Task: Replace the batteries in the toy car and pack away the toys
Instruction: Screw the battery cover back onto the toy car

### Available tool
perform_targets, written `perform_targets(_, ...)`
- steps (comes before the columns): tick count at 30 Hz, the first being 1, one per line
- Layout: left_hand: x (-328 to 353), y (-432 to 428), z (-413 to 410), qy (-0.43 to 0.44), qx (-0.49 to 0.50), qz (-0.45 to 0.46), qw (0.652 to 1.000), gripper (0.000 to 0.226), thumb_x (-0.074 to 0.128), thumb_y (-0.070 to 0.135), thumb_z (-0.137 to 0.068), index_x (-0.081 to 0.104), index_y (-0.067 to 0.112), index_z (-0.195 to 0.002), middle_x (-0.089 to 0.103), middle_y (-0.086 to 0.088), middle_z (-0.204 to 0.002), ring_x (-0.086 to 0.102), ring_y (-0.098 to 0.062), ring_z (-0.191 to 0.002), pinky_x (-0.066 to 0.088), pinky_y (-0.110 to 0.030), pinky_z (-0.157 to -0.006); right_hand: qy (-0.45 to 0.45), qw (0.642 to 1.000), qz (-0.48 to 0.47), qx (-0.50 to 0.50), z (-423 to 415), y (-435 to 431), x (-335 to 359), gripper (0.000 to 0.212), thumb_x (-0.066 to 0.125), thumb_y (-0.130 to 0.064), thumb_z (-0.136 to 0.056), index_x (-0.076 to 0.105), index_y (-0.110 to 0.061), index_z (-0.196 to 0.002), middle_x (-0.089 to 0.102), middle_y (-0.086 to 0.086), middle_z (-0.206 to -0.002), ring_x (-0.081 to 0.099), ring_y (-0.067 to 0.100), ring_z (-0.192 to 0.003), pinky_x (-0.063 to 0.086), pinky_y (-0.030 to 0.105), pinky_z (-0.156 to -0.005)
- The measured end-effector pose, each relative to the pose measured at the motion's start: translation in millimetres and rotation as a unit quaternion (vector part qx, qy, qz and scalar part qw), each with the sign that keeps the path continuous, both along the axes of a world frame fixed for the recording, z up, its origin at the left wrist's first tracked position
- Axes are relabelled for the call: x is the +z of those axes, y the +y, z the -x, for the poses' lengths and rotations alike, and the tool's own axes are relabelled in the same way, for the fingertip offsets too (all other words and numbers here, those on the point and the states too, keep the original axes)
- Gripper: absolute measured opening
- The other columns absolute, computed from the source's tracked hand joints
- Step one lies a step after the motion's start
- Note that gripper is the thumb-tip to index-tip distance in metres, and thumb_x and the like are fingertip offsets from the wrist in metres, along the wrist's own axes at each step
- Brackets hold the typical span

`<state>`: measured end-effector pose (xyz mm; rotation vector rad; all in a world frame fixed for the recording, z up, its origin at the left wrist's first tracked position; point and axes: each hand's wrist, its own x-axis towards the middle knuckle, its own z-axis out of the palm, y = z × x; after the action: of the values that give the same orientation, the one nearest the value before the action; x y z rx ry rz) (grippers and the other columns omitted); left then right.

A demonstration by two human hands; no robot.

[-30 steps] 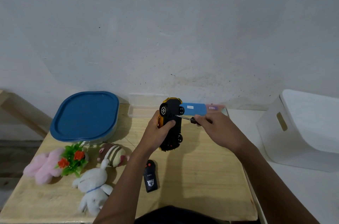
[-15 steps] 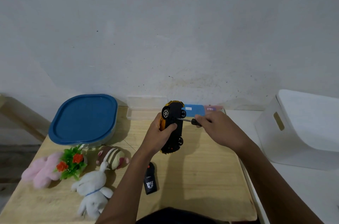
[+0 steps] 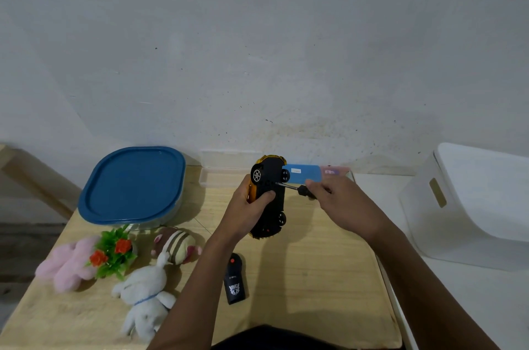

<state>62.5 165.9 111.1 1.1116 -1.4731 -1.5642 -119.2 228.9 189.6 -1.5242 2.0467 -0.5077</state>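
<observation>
At the near left of the wooden table (image 3: 315,278) lie the toys to be packed: a pink soft toy (image 3: 67,263), a small plastic plant (image 3: 113,252) with red flowers, a white rabbit (image 3: 146,295) and a striped soft toy (image 3: 177,243). Behind them at the far left stands a blue-lidded box (image 3: 133,185) with its lid on. Just right of the toys a black remote (image 3: 235,282) lies flat near the front edge. Beyond it the left hand (image 3: 247,208) is wrapped round the toy car (image 3: 270,195), thumb across the black underside, holding it off the table with that underside turned to the right. The right hand (image 3: 340,205) pinches the dark handle of a screwdriver (image 3: 302,191), whose tip meets the underside close to the far wheels, about where a battery cover would sit. Whether the screw is loose I cannot tell. The step in hand looks like undoing the battery cover, early in the task, with no batteries out and nothing packed. Next the screwdriver needs turning with steady pressure along its shaft while the left hand braces the car. Then the cover has to be lifted off without losing the screw. Behind the hands a blue pack (image 3: 303,172) lies in a clear tray (image 3: 223,178) at the far edge, and a white bin (image 3: 469,206) stands at the far right.
</observation>
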Motion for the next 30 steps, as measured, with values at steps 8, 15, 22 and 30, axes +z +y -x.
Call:
perform_targets(8, 0.6, 0.9, 0.9, -0.001, 0.004, -0.005, 1.000, 0.029, 0.060, 0.021, -0.093, 0.055, 0.032, -0.120, 0.067, 0.004, -0.105, 0.065, -0.007, -0.096, 0.051, -0.019, -0.076, -0.065, 0.997, -0.028, -0.015, 1.2, 7.0, 3.0, 0.023, 0.068, -0.037, -0.088, 0.055, -0.021, -0.095, 0.065, -0.003, -0.094, 0.062, 0.012, -0.085, 0.047, 0.026, -0.064)
perform_targets(15, 1.0, -1.4, -3.3, -0.006, -0.005, 0.002, 1.000, 0.032, 0.061, 0.020, -0.091, 0.055, 0.035, -0.119, 0.069, 0.005, -0.104, 0.066, -0.007, -0.094, 0.053, -0.026, -0.082, -0.040, 0.999, -0.025, 0.001, -3.1, 6.2, 3.5, 0.040, 0.045, -0.044, -0.100, 0.071, -0.015, -0.094, 0.051, -0.002, -0.062, 0.044, 0.013, -0.058, 0.034, 0.029, -0.056)
perform_targets(22, 1.7, -1.0, -2.8, -0.007, -0.004, 0.008, 1.000, 0.032, 0.061, 0.021, -0.092, 0.055, 0.035, -0.119, 0.068, 0.005, -0.105, 0.066, -0.008, -0.097, 0.054, -0.027, -0.083, -0.093, 0.994, -0.053, 0.000, 0.6, 9.8, 3.6, 0.027, 0.065, -0.039, -0.089, 0.052, -0.022, -0.105, 0.062, -0.005, -0.097, 0.059, 0.010, -0.086, 0.044, 0.026, -0.065)
perform_targets(30, 2.0, -1.8, -2.5, -0.024, -0.008, 0.014, 1.000, 0.030, 0.062, 0.019, -0.091, 0.054, 0.029, -0.118, 0.069, 0.005, -0.102, 0.067, -0.002, -0.089, 0.052, -0.018, -0.075, -0.037, 0.999, 0.003, -0.015, 0.6, 4.5, 3.1, 0.040, 0.043, -0.044, -0.100, 0.064, -0.015, -0.083, 0.058, 0.004, -0.067, 0.053, 0.015, -0.058, 0.040, 0.029, -0.057)
